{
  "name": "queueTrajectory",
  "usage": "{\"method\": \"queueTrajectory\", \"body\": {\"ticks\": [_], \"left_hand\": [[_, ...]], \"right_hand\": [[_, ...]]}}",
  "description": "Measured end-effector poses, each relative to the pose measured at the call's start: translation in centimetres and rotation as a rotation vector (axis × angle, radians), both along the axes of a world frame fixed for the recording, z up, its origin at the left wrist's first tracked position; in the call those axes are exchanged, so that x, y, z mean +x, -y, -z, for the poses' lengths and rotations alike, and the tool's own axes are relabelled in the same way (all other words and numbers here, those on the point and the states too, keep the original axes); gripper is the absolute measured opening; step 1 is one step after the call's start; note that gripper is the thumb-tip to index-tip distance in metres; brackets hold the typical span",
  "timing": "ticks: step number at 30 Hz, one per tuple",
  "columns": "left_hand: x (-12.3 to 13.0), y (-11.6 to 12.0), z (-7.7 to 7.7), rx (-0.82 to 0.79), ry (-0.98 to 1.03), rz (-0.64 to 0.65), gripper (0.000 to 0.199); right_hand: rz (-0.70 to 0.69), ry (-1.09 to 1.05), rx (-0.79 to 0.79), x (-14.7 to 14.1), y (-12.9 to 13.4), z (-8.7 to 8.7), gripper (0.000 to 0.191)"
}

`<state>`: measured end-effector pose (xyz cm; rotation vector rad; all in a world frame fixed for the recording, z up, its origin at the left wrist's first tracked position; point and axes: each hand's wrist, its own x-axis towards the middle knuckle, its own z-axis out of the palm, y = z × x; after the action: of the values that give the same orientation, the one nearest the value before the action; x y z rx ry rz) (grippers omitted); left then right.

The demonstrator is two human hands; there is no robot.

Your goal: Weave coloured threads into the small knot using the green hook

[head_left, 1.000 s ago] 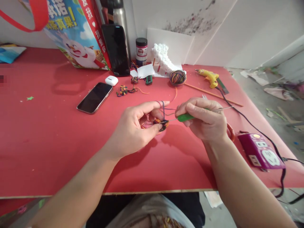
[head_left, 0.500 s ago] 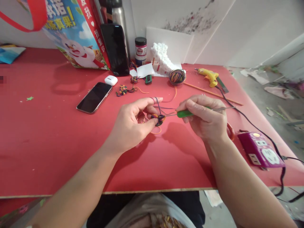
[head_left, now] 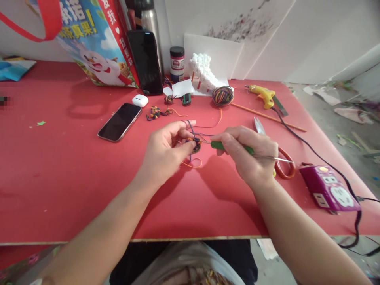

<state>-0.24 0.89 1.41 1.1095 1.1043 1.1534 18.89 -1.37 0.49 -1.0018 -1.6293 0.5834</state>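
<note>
Between thumb and fingers, my left hand (head_left: 166,154) pinches a small multicoloured crochet piece (head_left: 196,145) above the table. Dark yarn loops over its raised index finger. My right hand (head_left: 252,154) is closed around the green handle of a crochet hook (head_left: 218,145). The hook's thin metal tip points left and meets the piece; whether it is inside a stitch I cannot tell. The hook's other metal end sticks out to the right. Variegated yarn runs from the left hand toward the yarn ball (head_left: 223,96), and an orange strand curls below the piece.
Orange-handled scissors (head_left: 285,164) lie beside my right hand, with a purple power socket (head_left: 329,188) farther right. A yellow glue gun (head_left: 263,95) trails a black cable. A phone (head_left: 120,122) and white earbud case (head_left: 140,101) lie left. Behind stand a bag (head_left: 101,51) and a jar (head_left: 177,63).
My right hand and the hook have shifted left and tilted, with the rear end lower, uncovering the scissors. My left hand has moved slightly left with the crochet piece.
</note>
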Motion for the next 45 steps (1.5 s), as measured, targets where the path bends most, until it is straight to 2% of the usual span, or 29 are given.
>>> {"method": "queueTrajectory", "body": {"ticks": [4, 6, 9, 11, 14, 19, 23, 30, 33, 38, 42, 45], "left_hand": [[-0.5, -0.9, 0.0, -0.267, 0.323, 0.045, 0.032], [-0.6, -1.2, -0.1, -0.405, 0.398, 0.057, 0.027], [-0.5, -1.3, -0.2, -0.559, 0.456, 0.043, 0.022], [-0.3, -1.2, -0.2, -0.569, 0.475, 0.031, 0.02], [0.2, -0.9, 0.0, -0.425, 0.495, -0.003, 0.023], [0.7, -0.4, 0.7, -0.087, 0.364, -0.088, 0.035], [0.6, -0.2, 0.9, 0.029, 0.213, -0.103, 0.036], [0.3, -0.3, 1.1, 0.108, -0.009, -0.1, 0.042], [0.2, -0.5, 1.4, 0.118, -0.052, -0.106, 0.041], [0.0, -0.9, 1.7, 0.162, -0.112, -0.101, 0.036], [-0.4, -1.0, 1.5, 0.217, -0.133, -0.02, 0.028], [-0.6, -1.0, 1.1, 0.21, -0.092, 0.053, 0.029]], "right_hand": [[-0.092, 0.178, 0.249, -0.4, -0.6, 0.7, 0.014], [-0.126, 0.287, 0.408, -0.5, -1.1, 1.2, 0.014], [-0.093, 0.47, 0.551, -0.8, -1.6, 1.8, 0.02], [-0.039, 0.553, 0.611, -1.0, -1.7, 2.1, 0.022], [0.058, 0.627, 0.647, -1.5, -1.4, 2.6, 0.027], [0.122, 0.649, 0.568, -2.3, -0.7, 2.9, 0.026], [0.116, 0.579, 0.557, -2.4, -0.4, 2.7, 0.022], [0.013, 0.32, 0.42, -2.0, -0.3, 2.2, 0.018], [0.018, 0.265, 0.321, -1.8, -0.2, 1.9, 0.014], [0.018, 0.191, 0.192, -1.3, -0.2, 1.2, 0.019], [0.006, 0.04, -0.019, -0.7, -0.4, 0.5, 0.02], [-0.02, -0.191, -0.214, 0.0, -1.0, 0.3, 0.017]]}}
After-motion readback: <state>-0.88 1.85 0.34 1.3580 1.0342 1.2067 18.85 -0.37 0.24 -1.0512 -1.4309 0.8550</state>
